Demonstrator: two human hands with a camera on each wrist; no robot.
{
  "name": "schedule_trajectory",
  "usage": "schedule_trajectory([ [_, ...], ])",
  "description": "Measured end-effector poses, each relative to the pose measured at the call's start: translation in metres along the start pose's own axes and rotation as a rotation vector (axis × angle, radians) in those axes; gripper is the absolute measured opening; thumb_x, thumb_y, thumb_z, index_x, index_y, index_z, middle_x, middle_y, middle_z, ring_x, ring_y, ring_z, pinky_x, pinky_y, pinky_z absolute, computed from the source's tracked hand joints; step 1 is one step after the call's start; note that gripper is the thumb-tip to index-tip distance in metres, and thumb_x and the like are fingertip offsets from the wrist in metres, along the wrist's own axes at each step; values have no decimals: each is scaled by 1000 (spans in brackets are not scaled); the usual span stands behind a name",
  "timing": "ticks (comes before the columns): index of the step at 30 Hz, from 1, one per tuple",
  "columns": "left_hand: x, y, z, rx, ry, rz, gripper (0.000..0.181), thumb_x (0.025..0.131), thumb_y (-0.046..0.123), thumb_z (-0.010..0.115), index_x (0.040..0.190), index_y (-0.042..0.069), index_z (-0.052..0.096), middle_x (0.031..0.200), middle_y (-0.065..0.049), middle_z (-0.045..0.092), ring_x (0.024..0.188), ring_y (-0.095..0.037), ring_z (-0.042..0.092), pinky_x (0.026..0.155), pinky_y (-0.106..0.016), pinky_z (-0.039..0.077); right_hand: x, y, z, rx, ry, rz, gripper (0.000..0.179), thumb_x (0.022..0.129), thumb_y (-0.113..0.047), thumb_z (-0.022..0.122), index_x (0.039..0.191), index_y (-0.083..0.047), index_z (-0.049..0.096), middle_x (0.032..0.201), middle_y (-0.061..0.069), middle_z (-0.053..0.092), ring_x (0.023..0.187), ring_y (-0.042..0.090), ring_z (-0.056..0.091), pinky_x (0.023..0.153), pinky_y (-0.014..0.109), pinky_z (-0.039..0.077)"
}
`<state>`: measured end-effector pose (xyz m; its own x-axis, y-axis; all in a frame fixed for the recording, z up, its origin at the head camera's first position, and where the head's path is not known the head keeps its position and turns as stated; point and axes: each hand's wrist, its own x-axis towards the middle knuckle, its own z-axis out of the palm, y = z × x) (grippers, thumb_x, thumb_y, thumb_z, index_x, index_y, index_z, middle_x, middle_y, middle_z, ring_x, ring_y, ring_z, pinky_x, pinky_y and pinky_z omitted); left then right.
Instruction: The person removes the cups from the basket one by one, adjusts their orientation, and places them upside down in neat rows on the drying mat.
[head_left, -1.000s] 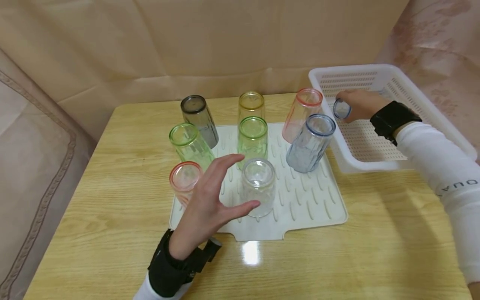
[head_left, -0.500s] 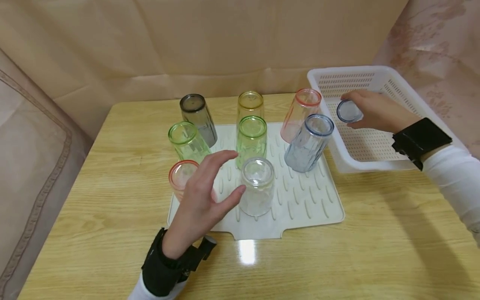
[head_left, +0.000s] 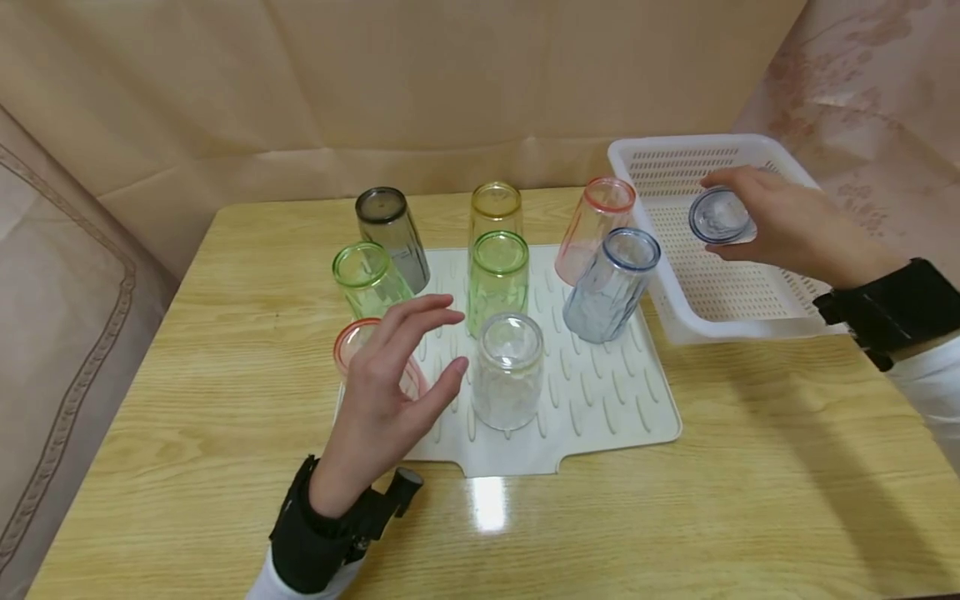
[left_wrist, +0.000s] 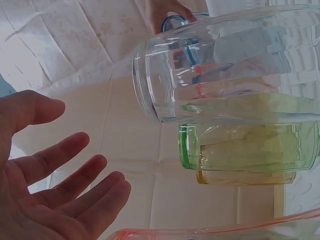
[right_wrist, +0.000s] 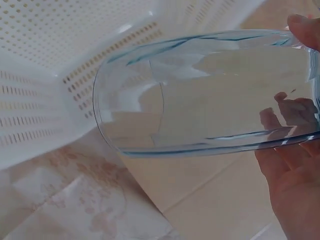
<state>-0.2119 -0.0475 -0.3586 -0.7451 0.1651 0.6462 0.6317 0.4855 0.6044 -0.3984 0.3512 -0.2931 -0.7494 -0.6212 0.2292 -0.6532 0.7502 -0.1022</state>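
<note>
My right hand (head_left: 795, 225) grips a blue-tinted drinking glass (head_left: 716, 218) near its base, over the basket. In the right wrist view the glass (right_wrist: 200, 90) lies between thumb and fingers, its wide mouth away from the palm. My left hand (head_left: 382, 400) has its fingers spread and holds nothing. It hovers left of an upturned clear glass (head_left: 508, 383), apart from it, and partly hides a red-rimmed glass (head_left: 351, 343). In the left wrist view, the clear glass (left_wrist: 225, 75) stands before a green glass (left_wrist: 245, 150).
A white ribbed drying mat (head_left: 622, 425) bears several upturned glasses, among them a green glass (head_left: 498, 279), a blue glass (head_left: 611, 292), a smoky glass (head_left: 393, 242) and an amber glass (head_left: 495, 200). At the right stands a white slotted basket (head_left: 697, 329). A cloth (head_left: 420, 75) hangs behind the table.
My right hand has moved right and toward me, raising the blue-tinted glass within or above the basket. My left hand has drawn back left, away from the clear glass.
</note>
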Motion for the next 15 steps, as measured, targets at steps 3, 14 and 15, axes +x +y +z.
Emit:
schedule_trajectory([
  [3,0,0,0,-3,0,-2,36,83,4,73,117,0,62,128,-14,56,119,-23,52,96,-43,43,-7,-9,-6,36,29,-2,77,63,4,86,128,6,45,112,25,54,98,36,50,91,29,38],
  [14,1,1,0,7,17,15,33,83,5,72,114,-1,63,129,-16,54,120,-24,50,98,-43,40,-24,-35,-21,-41,66,-80,85,56,-1,90,129,2,46,103,14,59,83,24,54,73,12,34],
  [15,1,1,0,9,18,17,33,83,5,72,114,-1,63,129,-16,54,120,-24,50,98,-43,40,-25,-38,-23,-48,68,-81,86,55,-1,90,129,2,46,103,15,59,83,25,55,72,14,34],
])
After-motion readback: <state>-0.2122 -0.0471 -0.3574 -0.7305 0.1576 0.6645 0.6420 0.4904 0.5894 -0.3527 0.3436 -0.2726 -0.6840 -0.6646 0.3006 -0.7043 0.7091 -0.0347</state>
